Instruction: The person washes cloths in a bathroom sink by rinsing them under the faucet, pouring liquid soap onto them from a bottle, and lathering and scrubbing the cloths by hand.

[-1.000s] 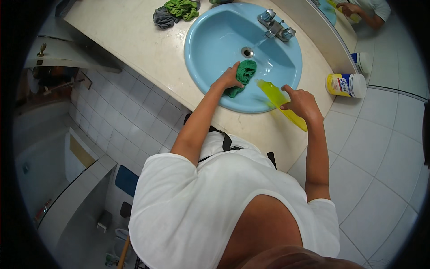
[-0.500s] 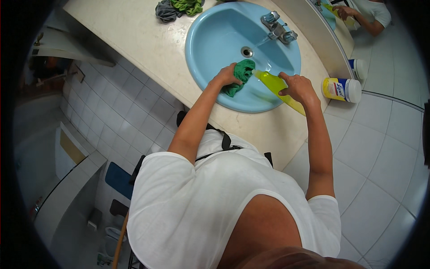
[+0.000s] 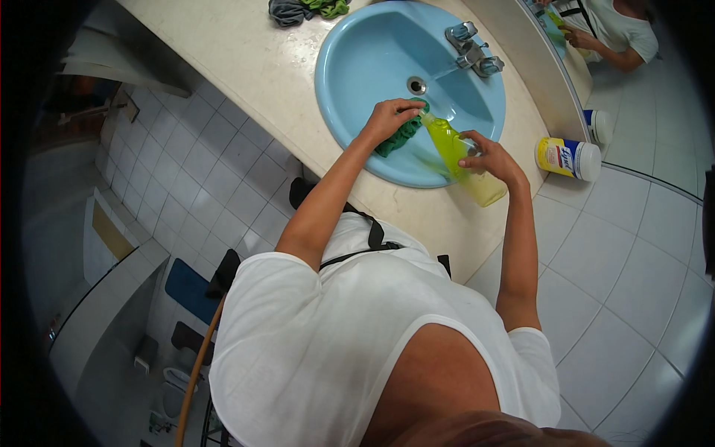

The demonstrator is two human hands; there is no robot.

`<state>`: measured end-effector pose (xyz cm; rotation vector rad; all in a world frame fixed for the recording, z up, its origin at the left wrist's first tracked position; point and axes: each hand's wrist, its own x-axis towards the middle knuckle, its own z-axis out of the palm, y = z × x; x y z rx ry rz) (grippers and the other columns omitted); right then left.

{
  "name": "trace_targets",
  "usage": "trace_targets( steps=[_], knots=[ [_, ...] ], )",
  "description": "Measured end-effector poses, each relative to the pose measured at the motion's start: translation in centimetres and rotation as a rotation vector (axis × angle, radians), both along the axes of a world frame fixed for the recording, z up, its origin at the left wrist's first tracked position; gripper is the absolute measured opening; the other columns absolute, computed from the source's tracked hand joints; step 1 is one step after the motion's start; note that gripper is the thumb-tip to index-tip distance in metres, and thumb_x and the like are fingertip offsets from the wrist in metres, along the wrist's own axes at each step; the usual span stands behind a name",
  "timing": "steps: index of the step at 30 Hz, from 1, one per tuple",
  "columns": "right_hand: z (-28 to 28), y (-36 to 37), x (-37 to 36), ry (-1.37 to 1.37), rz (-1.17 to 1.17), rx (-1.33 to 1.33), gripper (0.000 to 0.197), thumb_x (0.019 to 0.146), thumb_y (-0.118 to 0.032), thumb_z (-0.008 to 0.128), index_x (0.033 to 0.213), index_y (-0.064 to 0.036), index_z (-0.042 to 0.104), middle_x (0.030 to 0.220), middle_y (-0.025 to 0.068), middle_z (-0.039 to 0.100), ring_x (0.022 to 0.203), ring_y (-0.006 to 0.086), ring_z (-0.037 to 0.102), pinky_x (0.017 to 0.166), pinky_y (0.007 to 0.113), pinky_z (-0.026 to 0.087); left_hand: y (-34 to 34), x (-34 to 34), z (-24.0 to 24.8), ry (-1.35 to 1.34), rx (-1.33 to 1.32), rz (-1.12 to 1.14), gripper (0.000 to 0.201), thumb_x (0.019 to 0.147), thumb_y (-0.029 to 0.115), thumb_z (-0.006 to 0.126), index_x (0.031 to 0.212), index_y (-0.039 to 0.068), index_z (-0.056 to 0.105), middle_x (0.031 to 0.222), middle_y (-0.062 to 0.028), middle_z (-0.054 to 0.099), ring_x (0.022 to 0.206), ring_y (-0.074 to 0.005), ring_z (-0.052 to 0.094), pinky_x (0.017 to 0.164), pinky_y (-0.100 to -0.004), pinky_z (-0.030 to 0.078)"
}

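Observation:
My right hand (image 3: 491,159) is wrapped round a clear bottle of yellow-green liquid (image 3: 449,145), tilted over the near right rim of the blue sink (image 3: 350,141). Its narrow top points left and meets the fingertips of my left hand (image 3: 392,119). A crumpled green cloth (image 3: 402,139) is held under that left hand, partly hidden by it, above the near side of the basin. The left fingers are closed at the bottle's top.
Water runs from the metal faucet (image 3: 468,54) toward the drain (image 3: 416,86). Grey and lime-green cloths (image 3: 294,11) lie at the counter's far left. A white-lidded yellow and blue canister (image 3: 567,158) stands at right by the mirror (image 3: 652,112).
My left fingers have come over the cloth to the bottle's top. The bottle's base has swung nearer to me and tilted more steeply. The view has shifted slightly.

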<state>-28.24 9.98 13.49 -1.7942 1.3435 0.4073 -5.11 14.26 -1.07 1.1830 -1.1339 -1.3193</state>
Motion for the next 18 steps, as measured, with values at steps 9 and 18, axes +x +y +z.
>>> trace_targets(
  steps=[9,18],
  knots=[
    [-1.4,3.5,-2.2,-0.476,-0.326,0.292,0.069,0.068,-0.014,0.074,0.129,-0.0088,0.042,0.096,0.0039,0.054,0.089,0.014,0.053,0.084,0.028,0.044,0.1,0.4,4.9,0.316,0.025,-0.238,0.032,0.085,0.022,0.062,0.113,0.006,0.062,0.1,0.0,0.064,0.086,-0.0087,0.056,0.075,-0.0231,0.044],
    [-2.4,5.6,-2.9,-0.578,-0.383,0.15,0.065,0.069,-0.012,0.074,0.127,-0.0068,0.046,0.107,0.0024,0.052,0.092,0.0115,0.052,0.085,0.026,0.043,-0.5,-1.2,5.9,0.389,0.074,-0.185,0.023,0.083,0.016,0.066,0.101,0.001,0.062,0.092,-0.001,0.062,0.085,-0.0089,0.056,0.079,-0.0229,0.045]
  ],
)
